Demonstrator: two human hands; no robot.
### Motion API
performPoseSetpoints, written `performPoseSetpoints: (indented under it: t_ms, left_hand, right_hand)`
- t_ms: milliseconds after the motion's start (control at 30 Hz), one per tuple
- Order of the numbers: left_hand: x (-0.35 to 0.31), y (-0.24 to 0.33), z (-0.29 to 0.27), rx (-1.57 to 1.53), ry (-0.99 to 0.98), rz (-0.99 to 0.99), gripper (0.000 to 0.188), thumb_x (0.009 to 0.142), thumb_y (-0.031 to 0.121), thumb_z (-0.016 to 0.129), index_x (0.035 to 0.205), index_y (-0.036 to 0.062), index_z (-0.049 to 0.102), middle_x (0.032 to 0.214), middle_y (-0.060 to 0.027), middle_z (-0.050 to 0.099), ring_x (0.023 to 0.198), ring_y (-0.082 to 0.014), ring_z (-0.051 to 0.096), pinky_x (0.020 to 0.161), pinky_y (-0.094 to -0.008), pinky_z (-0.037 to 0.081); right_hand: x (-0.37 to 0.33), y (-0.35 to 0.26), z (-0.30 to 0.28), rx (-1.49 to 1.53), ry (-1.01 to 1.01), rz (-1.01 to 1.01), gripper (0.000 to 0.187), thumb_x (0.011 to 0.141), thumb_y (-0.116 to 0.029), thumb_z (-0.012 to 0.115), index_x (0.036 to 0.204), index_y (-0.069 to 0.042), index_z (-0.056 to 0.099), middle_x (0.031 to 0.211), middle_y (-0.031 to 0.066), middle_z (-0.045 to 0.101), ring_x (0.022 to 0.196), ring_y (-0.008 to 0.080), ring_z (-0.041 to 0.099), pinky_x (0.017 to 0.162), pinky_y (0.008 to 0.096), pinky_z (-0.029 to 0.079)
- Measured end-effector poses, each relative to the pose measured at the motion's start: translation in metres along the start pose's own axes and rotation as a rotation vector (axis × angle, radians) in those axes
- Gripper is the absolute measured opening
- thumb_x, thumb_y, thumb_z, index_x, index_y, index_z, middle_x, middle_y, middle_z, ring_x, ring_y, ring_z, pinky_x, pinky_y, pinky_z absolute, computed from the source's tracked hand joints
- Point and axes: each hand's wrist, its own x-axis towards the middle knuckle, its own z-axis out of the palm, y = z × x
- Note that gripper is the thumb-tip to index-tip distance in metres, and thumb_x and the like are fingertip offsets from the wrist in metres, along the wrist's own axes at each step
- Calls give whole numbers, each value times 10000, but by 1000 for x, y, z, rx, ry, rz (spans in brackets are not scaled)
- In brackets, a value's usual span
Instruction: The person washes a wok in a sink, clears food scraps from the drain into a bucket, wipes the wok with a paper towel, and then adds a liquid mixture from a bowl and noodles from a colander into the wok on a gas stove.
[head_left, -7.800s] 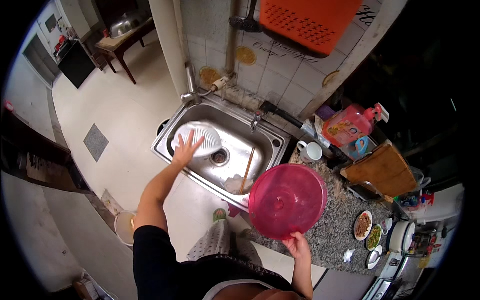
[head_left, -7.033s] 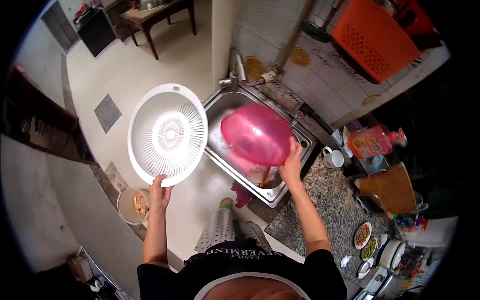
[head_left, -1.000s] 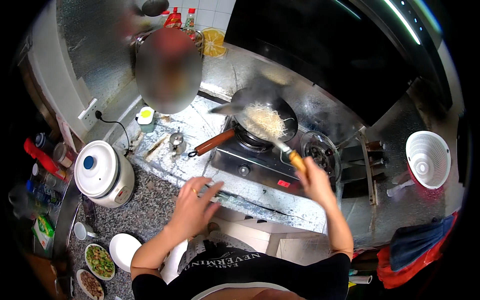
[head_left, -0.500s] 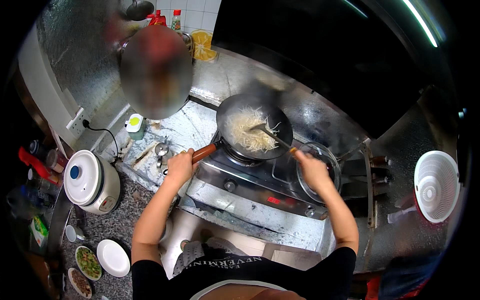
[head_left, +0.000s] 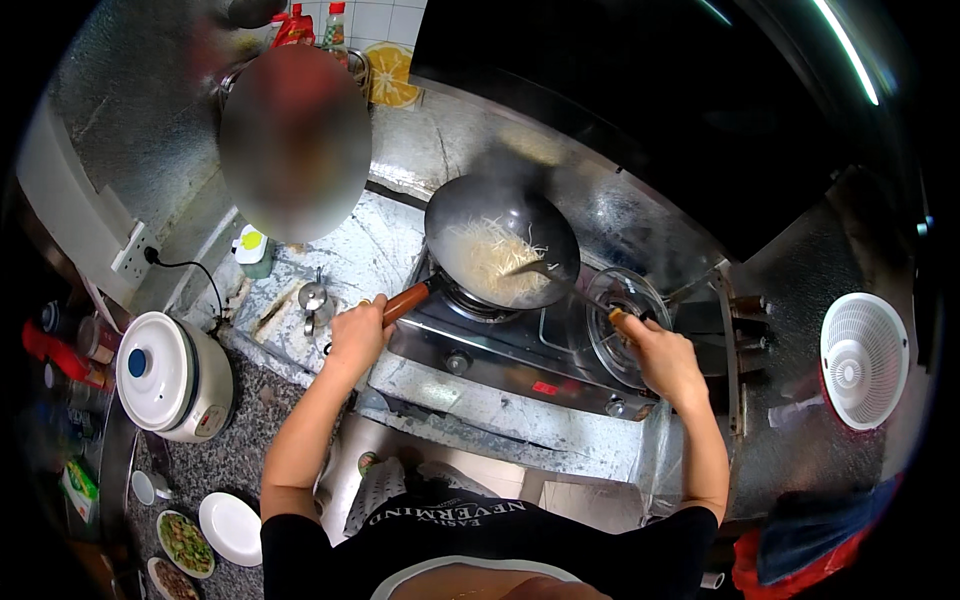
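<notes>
Steam rises round a dark wok (head_left: 465,205) on the left burner of the gas stove (head_left: 420,343). My left hand (head_left: 358,335) is closed round the wok's reddish-brown wooden handle (head_left: 407,302). In the wok lies a heap of pale thin shreds (head_left: 495,258), possibly bean sprouts or shredded potato. My right hand (head_left: 662,355) grips the end of a long-handled spatula (head_left: 574,288); its metal blade rests among the shreds on their right side. Below the spatula's handle a glass lid (head_left: 610,340) lies over the right burner, partly hidden by my right hand.
At the left stand a white rice cooker (head_left: 160,370), a white cup (head_left: 150,487), a bare white plate (head_left: 232,528) and a plate of chopped greens (head_left: 187,545). A small metal pot (head_left: 313,297) sits beside my left hand. Far right is a white colander (head_left: 866,360).
My right hand has drawn the spatula back to the right and toward me. The shreds have shifted in the wok. My left hand keeps its hold on the handle.
</notes>
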Motion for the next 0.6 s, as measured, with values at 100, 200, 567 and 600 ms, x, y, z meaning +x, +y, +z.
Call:
performPoseSetpoints:
  t_ms: [100,200,567,600]
  left_hand:
    - [7,4,3,-49,-2,66,316,684,221,660,893,52,495,734,-142,586,650,-306,597,572,-390,475]
    - [3,6,7,-101,-2,87,317,685,221,660,893,50,493,726,-141,584,644,-309,596,573,-392,476]
    - [5,-3,5,-107,-3,137,319,686,214,663,889,41,488,712,-141,583,628,-300,601,551,-374,482]
    - [8,-7,4,-101,5,128,321,687,215,662,893,40,487,714,-141,583,629,-301,601,553,-374,482]
  right_hand:
    - [23,-5,37,8,24,-34,377,774,-74,496,1121,-175,388,816,162,562,713,356,571,578,441,449]
    - [28,-14,64,162,-38,-7,387,769,-64,493,1121,-170,374,798,192,573,737,372,566,610,460,444]
    - [27,-30,79,163,50,41,355,777,-44,441,1103,-173,388,806,205,574,732,392,565,599,478,438]
    - [19,-32,71,135,24,73,368,775,-43,442,1111,-181,386,812,199,574,726,388,570,591,475,443]
